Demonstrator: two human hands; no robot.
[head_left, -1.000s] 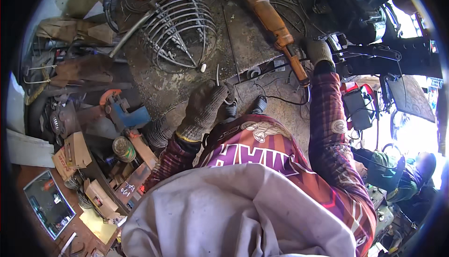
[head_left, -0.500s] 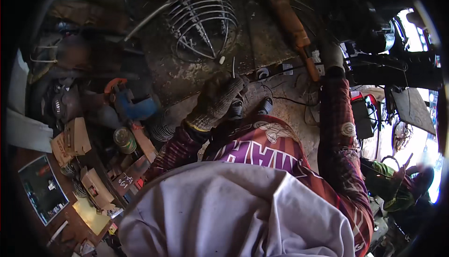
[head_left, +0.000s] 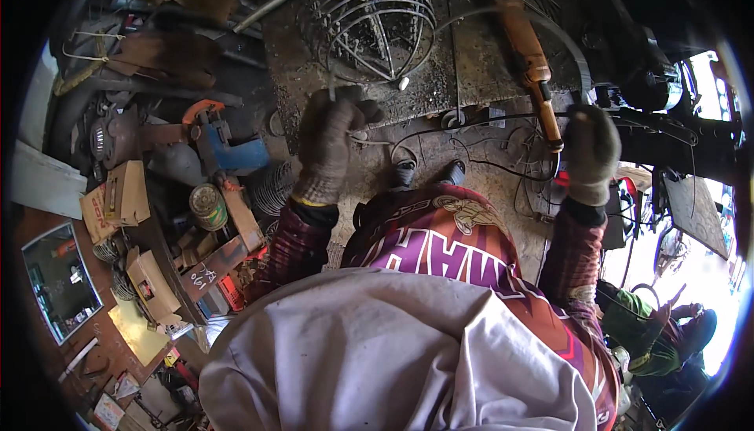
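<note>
My left hand (head_left: 324, 147), in a grey-brown work glove, is closed on the end of a thin metal strip rising from its fingers. My right hand (head_left: 593, 152), gloved alike, is closed at the lower end of a curved metal strip (head_left: 567, 36), which arches over the worktop. Whether both ends belong to one strip I cannot tell. Beyond my left hand, on the dark metal worktop (head_left: 290, 70), lies a cage-like frame of bent metal bars (head_left: 382, 19). An orange angle grinder (head_left: 525, 42) with a yellowish disc rests left of my right hand, under the arching strip.
A blue-and-orange clamp-like tool (head_left: 232, 144), a tin can (head_left: 208, 206) and open cardboard boxes (head_left: 124, 195) stand at left. A black cable (head_left: 503, 166) crosses near my feet. Another person in green (head_left: 656, 329) is at lower right.
My right hand has come back from beyond the grinder's handle and now holds the curved strip. My left hand has moved left and turned upright. The view has shifted slightly.
</note>
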